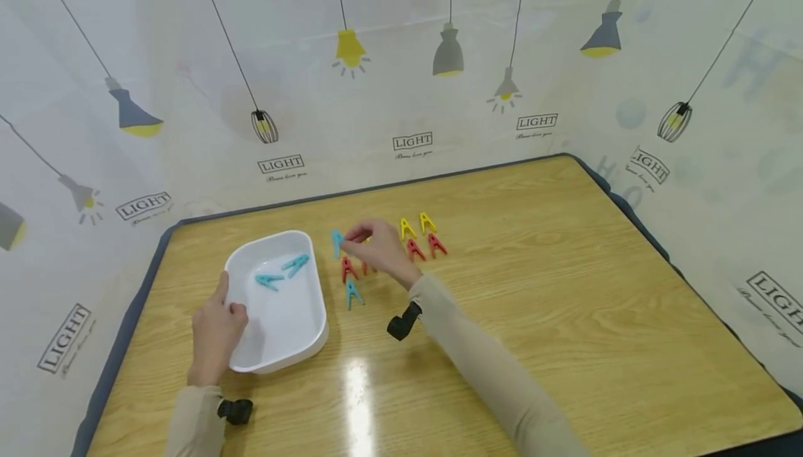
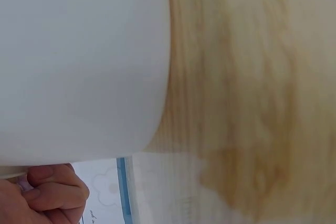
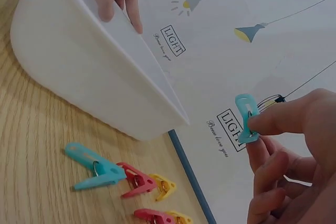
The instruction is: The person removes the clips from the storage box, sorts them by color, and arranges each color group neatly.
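Observation:
My right hand (image 1: 379,248) pinches a light blue clothespin (image 3: 244,106) between thumb and fingers, lifted off the table in the right wrist view. Just right of a white plastic tub (image 1: 282,324), that hand hovers above a group of clothespins. My left hand (image 1: 216,331) grips the tub's left rim; in the left wrist view its fingers (image 2: 58,195) curl at the edge. Two blue clothespins (image 1: 270,280) lie inside the tub. On the table beside it are a red clothespin (image 1: 348,270) and a blue clothespin (image 1: 353,294). Others are partly covered by my right hand.
Right of my right hand, two yellow clothespins (image 1: 427,222) and two red clothespins (image 1: 436,244) lie on the wooden table (image 1: 564,304). A pale curtain (image 1: 376,109) printed with lamps stands behind the table and along its sides.

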{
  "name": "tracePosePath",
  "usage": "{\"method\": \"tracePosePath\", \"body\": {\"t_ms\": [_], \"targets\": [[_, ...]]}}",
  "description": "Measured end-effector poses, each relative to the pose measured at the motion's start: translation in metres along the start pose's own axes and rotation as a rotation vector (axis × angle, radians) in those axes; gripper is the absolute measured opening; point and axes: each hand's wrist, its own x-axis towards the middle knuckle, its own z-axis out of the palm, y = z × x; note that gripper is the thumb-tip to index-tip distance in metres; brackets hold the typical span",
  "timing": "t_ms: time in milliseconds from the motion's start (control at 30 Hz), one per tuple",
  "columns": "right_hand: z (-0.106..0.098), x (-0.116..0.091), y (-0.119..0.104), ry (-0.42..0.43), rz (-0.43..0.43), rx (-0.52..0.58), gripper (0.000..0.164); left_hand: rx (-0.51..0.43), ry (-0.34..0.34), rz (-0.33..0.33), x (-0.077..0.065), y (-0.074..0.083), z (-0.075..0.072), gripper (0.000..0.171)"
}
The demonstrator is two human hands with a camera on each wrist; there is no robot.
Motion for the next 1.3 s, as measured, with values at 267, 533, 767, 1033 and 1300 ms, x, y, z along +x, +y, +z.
{"method": "tracePosePath", "body": {"t_ms": [267, 533, 767, 1033, 1300], "targets": [[-0.009, -0.005, 0.019, 0.016, -0.002, -0.020, 0.016, -0.003, -0.008, -0.019, 0.000, 0.000, 0.000, 0.068], [-0.011, -0.013, 0.030, 0.014, 0.021, -0.039, 0.012, -0.012, -0.007, -0.018, -0.001, 0.000, 0.001, 0.068], [-0.010, -0.019, 0.042, 0.004, 0.021, -0.058, 0.014, -0.017, -0.014, -0.028, -0.001, 0.002, 0.000, 0.068], [-0.007, -0.027, 0.053, 0.005, 0.045, -0.106, 0.013, -0.022, -0.014, -0.037, 0.000, 0.002, 0.000, 0.068], [-0.001, -0.029, 0.061, 0.012, 0.070, -0.171, 0.011, -0.019, -0.013, -0.050, 0.001, 0.002, 0.000, 0.069]]}}
